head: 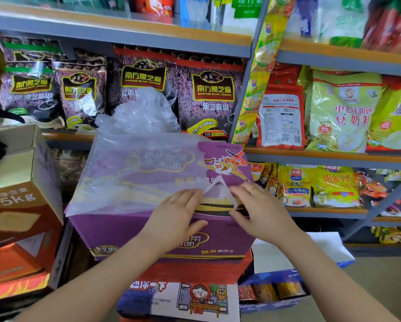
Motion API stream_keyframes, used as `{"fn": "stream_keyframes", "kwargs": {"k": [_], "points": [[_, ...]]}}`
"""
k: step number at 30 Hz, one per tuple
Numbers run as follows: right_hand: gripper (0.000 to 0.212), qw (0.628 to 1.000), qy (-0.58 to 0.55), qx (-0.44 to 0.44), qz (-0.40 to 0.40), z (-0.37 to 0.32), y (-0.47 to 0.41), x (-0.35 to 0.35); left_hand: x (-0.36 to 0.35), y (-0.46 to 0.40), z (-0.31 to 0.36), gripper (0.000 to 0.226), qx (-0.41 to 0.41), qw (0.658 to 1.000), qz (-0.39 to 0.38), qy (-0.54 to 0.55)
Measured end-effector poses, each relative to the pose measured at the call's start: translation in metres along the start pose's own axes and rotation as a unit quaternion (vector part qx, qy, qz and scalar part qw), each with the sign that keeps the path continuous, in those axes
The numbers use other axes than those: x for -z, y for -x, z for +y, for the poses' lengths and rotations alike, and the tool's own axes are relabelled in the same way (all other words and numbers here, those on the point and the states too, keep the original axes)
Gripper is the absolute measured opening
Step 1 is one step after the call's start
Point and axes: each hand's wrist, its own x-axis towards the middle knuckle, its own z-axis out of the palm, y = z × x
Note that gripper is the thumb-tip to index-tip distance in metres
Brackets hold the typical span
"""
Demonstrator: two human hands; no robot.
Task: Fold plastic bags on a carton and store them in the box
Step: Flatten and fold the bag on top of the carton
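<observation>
A clear plastic bag [129, 173] lies spread flat over the top of a purple carton [218, 240]. Its right end is folded into a small triangle [218, 191]. My left hand [178, 217] presses flat on the bag at the carton's front edge, just left of the triangle. My right hand [262, 212] pinches the triangle's right side with fingertips. A crumpled heap of clear plastic bags [143, 110] sits behind the carton, against the shelf. An open brown box [16, 177] marked 5kg stands at the left.
Metal shelves [329, 156] packed with purple sesame packets and green and yellow cereal bags stand right behind and to the right. More cartons [185, 300] are stacked under the purple one. A blue tray of packets [273, 291] sits on the floor at lower right.
</observation>
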Motion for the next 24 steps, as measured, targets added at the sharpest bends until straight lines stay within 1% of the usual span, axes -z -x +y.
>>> {"fn": "stream_keyframes", "kwargs": {"k": [2, 3, 6, 7, 9, 10, 12, 15, 16, 17, 19, 21, 22, 23, 24], "points": [[0.053, 0.998, -0.012, -0.064, 0.009, 0.003, -0.007, -0.001, -0.001, 0.000, 0.001, 0.058, 0.017, 1.000, 0.011, 0.018], [0.050, 0.997, -0.015, -0.080, 0.010, 0.005, -0.011, -0.003, -0.001, 0.001, 0.001, 0.056, 0.023, 0.999, 0.017, 0.017], [0.023, 0.995, -0.044, -0.080, 0.044, 0.009, -0.019, -0.008, 0.000, 0.007, -0.001, 0.053, 0.037, 0.999, 0.027, 0.007], [0.018, 0.993, -0.062, -0.075, 0.063, 0.008, -0.020, -0.007, 0.002, 0.009, -0.001, 0.053, 0.045, 0.999, 0.028, 0.005], [0.014, 0.987, -0.098, -0.033, 0.119, 0.000, -0.020, -0.002, 0.005, 0.011, 0.001, 0.057, 0.067, 0.997, 0.045, 0.000], [0.015, 0.982, -0.119, -0.004, 0.148, -0.009, -0.019, 0.004, 0.006, 0.011, 0.004, 0.060, 0.080, 0.995, 0.061, 0.002], [0.024, 0.967, -0.152, 0.045, 0.197, -0.026, -0.012, 0.015, 0.009, 0.010, 0.013, 0.065, 0.098, 0.989, 0.106, 0.022], [0.022, 0.954, -0.162, 0.082, 0.237, -0.047, 0.002, 0.026, 0.011, 0.008, 0.029, 0.055, 0.107, 0.973, 0.176, 0.102], [0.022, 0.952, -0.169, 0.090, 0.241, -0.051, 0.007, 0.030, 0.013, 0.008, 0.035, 0.050, 0.097, 0.968, 0.194, 0.126], [0.023, 0.952, -0.175, 0.102, 0.231, -0.052, 0.012, 0.033, 0.014, 0.008, 0.039, 0.043, 0.075, 0.964, 0.214, 0.140], [0.027, 0.953, -0.209, 0.147, 0.164, -0.051, 0.021, 0.040, 0.018, 0.011, 0.042, 0.032, 0.020, 0.959, 0.236, 0.153], [0.039, 0.938, -0.286, 0.182, 0.076, -0.043, 0.023, 0.045, 0.022, 0.018, 0.035, 0.031, -0.028, 0.962, 0.211, 0.169], [0.049, 0.926, -0.329, 0.173, 0.061, -0.037, 0.021, 0.048, 0.022, 0.025, 0.027, 0.033, -0.039, 0.965, 0.188, 0.178], [0.057, 0.917, -0.366, 0.142, 0.065, -0.030, 0.016, 0.050, 0.022, 0.032, 0.017, 0.038, -0.042, 0.969, 0.160, 0.186], [0.057, 0.912, -0.393, 0.092, 0.070, -0.022, 0.007, 0.050, 0.021, 0.041, 0.005, 0.044, -0.040, 0.972, 0.133, 0.191]]}}
